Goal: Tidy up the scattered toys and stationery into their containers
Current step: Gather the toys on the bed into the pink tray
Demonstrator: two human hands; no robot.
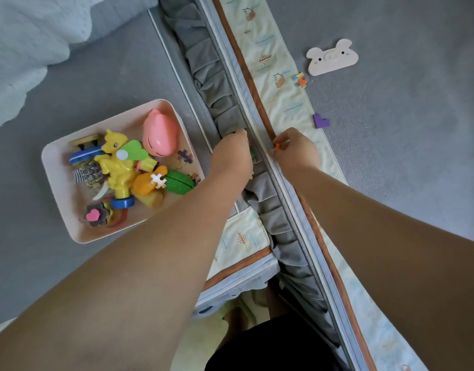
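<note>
A pale pink bin (54, 167) on the grey bed at left holds several toys: a yellow pony (118, 167), a pink whale-like toy (159, 135), a green piece (178, 182). My left hand (231, 156) reaches down into the gap beside the padded rail, fingers curled near something green (253, 154); what it grips is hidden. On the rail's edge, my right hand (294, 151) pinches a small orange piece (277, 146). On the grey sheet to the right lie a purple block (321, 121), a small multicolour piece (300, 79) and a pig-shaped wooden board (332, 58).
The padded rail (280, 84) with an orange-brown stripe runs diagonally between two grey mattresses, with a folded grey skirt (209, 70) in the gap. A white blanket (21, 49) lies at the top left. My legs are at the bottom.
</note>
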